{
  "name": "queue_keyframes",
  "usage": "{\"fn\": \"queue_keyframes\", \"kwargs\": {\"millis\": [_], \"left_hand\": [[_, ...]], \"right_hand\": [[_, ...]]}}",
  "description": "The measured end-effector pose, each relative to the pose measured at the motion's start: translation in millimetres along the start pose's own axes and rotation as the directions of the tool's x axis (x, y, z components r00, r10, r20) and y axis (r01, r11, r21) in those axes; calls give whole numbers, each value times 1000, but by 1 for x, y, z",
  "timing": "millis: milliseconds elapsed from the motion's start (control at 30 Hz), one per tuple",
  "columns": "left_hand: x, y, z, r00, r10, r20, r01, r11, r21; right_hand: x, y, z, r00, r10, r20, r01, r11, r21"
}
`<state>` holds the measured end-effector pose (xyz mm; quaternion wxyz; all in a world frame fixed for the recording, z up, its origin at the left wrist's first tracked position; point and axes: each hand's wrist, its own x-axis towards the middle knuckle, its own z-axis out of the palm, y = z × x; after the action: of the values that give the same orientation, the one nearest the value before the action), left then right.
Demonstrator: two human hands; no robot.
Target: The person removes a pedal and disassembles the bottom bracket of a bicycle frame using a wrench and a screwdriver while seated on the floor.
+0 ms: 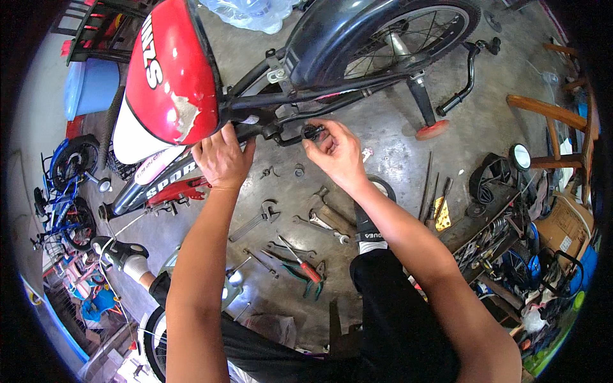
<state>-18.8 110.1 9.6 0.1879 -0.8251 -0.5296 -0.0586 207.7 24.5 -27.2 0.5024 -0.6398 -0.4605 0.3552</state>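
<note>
A child's bicycle with a red and white tank-shaped cover [169, 76] lies across the upper part of the head view. My left hand [223, 159] bears on its dark frame [246, 131] just below the cover, fingers bent over the tube and thumb apart; some fingertips are hidden. From the frame a short black crank arm [287, 139] reaches to the right. At its end my right hand [337, 150] pinches a dark round part [311, 132] between thumb and fingers. Whether that part is fixed to the arm, I cannot tell.
On the floor lie an adjustable wrench [258, 218], a hammer [332, 214], a red-handled screwdriver [310, 269] and green-handled pliers [314, 287]. The rear wheel [408, 41] is beyond my right hand. A wooden chair [552, 115] and cluttered parts stand at right.
</note>
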Motion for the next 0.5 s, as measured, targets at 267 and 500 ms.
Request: {"fn": "queue_keyframes", "kwargs": {"millis": [267, 500], "left_hand": [[0, 0, -1, 999, -16, 40, 15, 1000, 7], [0, 1, 0, 1000, -8, 18, 8, 1000, 6]], "right_hand": [[1, 5, 2, 993, 28, 118, -27, 1000, -7], [10, 14, -8, 990, 140, 29, -137, 872, 470]]}}
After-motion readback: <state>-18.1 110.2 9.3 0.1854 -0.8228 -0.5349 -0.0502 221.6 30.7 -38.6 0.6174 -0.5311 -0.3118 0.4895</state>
